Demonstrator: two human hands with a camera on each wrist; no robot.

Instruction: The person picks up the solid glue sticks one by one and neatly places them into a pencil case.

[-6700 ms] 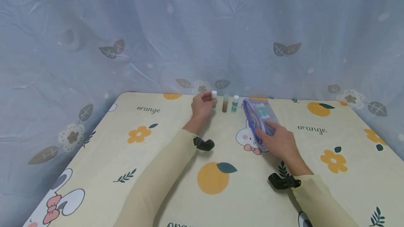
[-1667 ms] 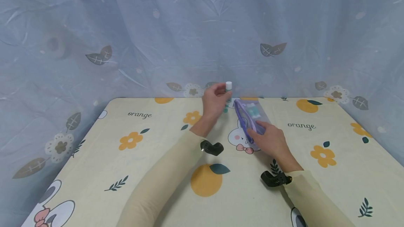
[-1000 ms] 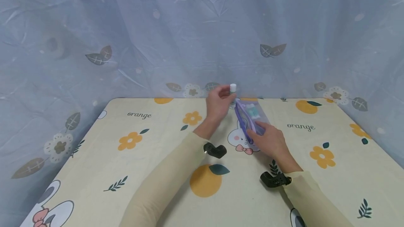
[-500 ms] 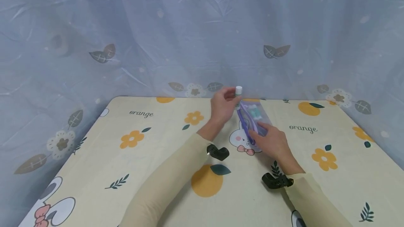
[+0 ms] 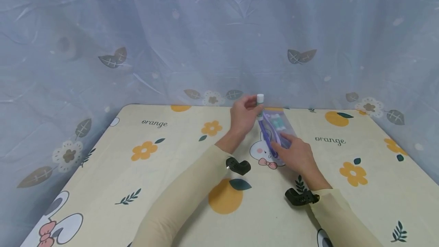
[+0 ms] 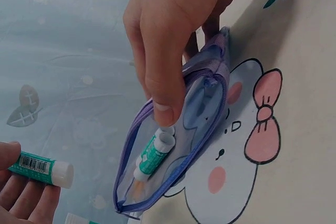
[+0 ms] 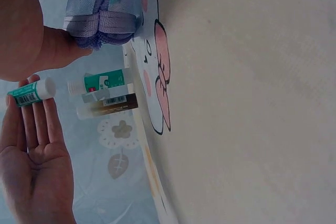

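My left hand (image 5: 242, 117) pinches a green glue stick (image 6: 37, 169) with a white cap, thumb on one side and fingers on the other. It is held up near the far end of a translucent purple zip pouch (image 5: 266, 136). The pouch lies on the table, its zipper gaping, and my right hand (image 5: 296, 155) grips its near end. Inside it, the left wrist view shows green glue sticks (image 6: 152, 158) with white ends. In the right wrist view, another green glue stick (image 7: 109, 81) and a brown-filled tube (image 7: 115, 107) stand upright beside the pouch; my left hand hides them in the head view.
A cream tablecloth (image 5: 178, 163) printed with oranges, flowers and a rabbit covers the table. Along the far edge hangs a blue-grey patterned curtain (image 5: 219, 41). Black cameras are strapped to both wrists.
My left hand has lifted the leftmost glue stick from beside the brown tube and carried it right to the pouch. Over the last half second it barely moves. My right hand keeps its grip.
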